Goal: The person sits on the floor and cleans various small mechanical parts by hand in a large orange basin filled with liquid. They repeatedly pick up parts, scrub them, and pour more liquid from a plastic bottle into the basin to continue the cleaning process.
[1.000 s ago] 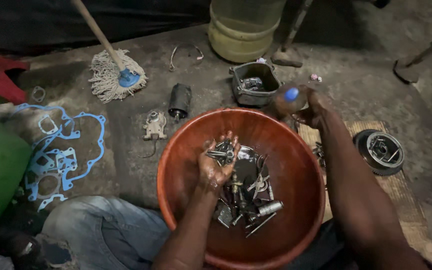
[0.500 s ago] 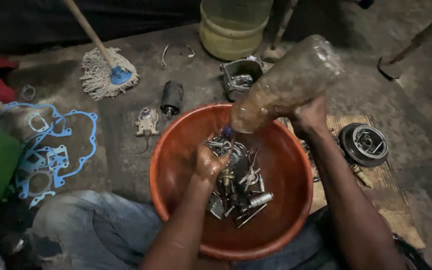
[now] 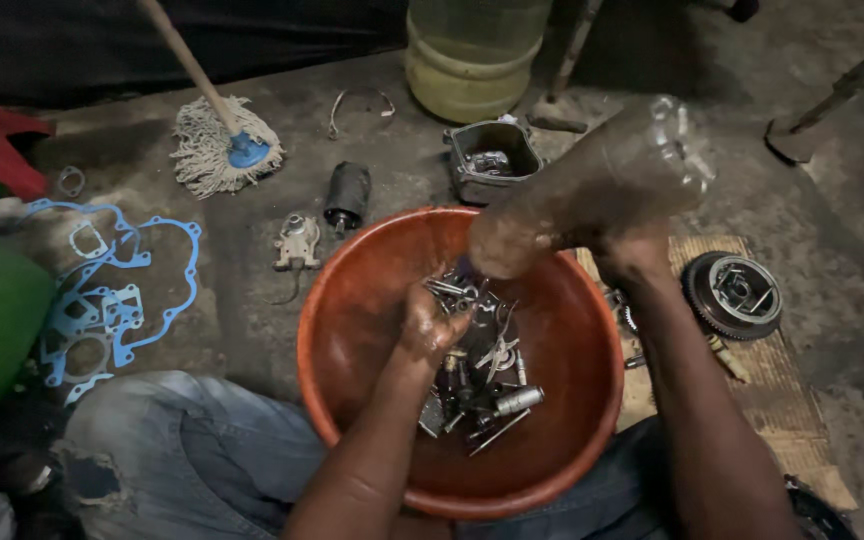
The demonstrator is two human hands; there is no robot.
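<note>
An orange-red round basin [image 3: 352, 300] sits between my knees and holds several small metal parts [image 3: 482, 385]: bolts, springs and clips. My left hand [image 3: 430, 322] is down in the basin among these parts, fingers curled around some of them. My right hand [image 3: 634, 250] grips a dirty clear plastic bottle [image 3: 592, 185] and holds it tilted, mouth down over the basin. Liquid appears to run from the mouth onto the parts near my left hand.
On the concrete floor lie a mop [image 3: 220, 150], a dark cylindrical part [image 3: 348, 192], a small metal bracket [image 3: 297, 241], a grey metal housing [image 3: 492, 160], blue gaskets [image 3: 112, 290], a yellowish jug [image 3: 472, 50] and a round toothed metal disc [image 3: 735, 293] on cardboard.
My right hand lifted the bottle from beside the basin and tipped it over the parts. My left hand stayed in the basin working through the parts.
</note>
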